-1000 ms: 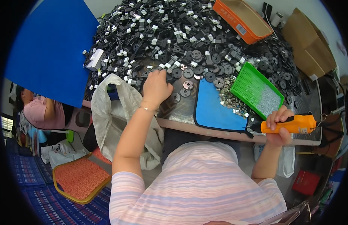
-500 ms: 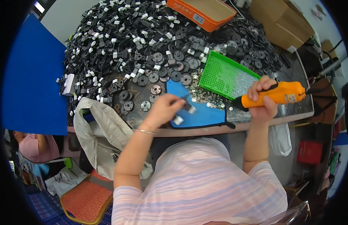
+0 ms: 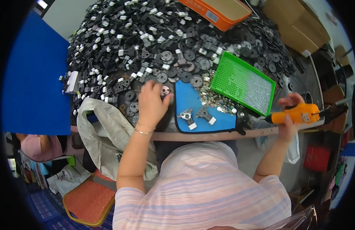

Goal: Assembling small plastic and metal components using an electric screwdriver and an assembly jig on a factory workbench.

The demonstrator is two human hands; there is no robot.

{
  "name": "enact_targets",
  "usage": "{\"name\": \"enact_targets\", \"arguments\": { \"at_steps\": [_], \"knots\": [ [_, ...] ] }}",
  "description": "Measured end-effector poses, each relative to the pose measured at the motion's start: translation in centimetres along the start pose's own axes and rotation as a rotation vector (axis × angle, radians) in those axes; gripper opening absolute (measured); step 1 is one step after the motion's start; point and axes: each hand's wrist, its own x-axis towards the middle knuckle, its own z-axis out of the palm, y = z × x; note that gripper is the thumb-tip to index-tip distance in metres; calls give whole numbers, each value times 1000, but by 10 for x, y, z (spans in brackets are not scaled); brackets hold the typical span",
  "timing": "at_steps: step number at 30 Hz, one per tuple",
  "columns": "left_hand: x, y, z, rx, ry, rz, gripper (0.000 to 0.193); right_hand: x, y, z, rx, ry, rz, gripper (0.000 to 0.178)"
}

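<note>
Table: its dark top [image 3: 168,122] spreads ahead of the person, bare between the left hand and the mat.
Heap: black parts with white ends [image 3: 127,42] cover the far and left side of the table.
Mat: the blue mat [image 3: 189,97] lies near the table's front edge, between the two hands.
Tray: the green tray [image 3: 225,78], with pale small pieces in its right half, sits at a slant to the right of the mat.
Screwdriver: the orange screwdriver [image 3: 307,114] is held past the tray's near corner; its long axis runs nearly left to right, and its nose points left, dipping slightly toward the person.
Right hand: the right hand [image 3: 288,122] wraps the handle, thumb on the near side, fingers on the far side.
Left hand: the left hand [image 3: 151,102] reaches over loose discs, fingers bent and thumb apart; whether the hidden fingertips pinch anything, I cannot tell.
Two parts: the left part [image 3: 189,118] and the right part [image 3: 205,114] lie apart on the mat, rightward and nearer the person from the left hand, which is the closer one; their long axes slant, white ends toward the person and rightward.
Disc: a shiny disc [image 3: 165,91] shows just beside the left thumb and fingers.
</note>
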Motion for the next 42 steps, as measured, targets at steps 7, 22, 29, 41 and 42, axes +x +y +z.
{"name": "enact_targets", "arguments": {
  "at_steps": [7, 22, 29, 41, 42],
  "knots": [
    [50, -72, -2, 210, 53, -368, 93, -5, -31, 19, -606, 483, -1028, 58],
    [113, -112, 38, -121, 392, -259, 44, 146, 99, 323, -863, -623, -247, 73],
    [119, -95, 19, -409, 426, -108, 38, 150, 129, 346, -953, -617, -400, 32],
    [14, -34, -26, -964, 6, -119, 40, 72, 42, 257, -475, -1345, -94, 21],
    [-2, -23, -29, -796, -89, -82, 41, 57, 47, 245, -465, -1385, -55, 22]
  ]
}}
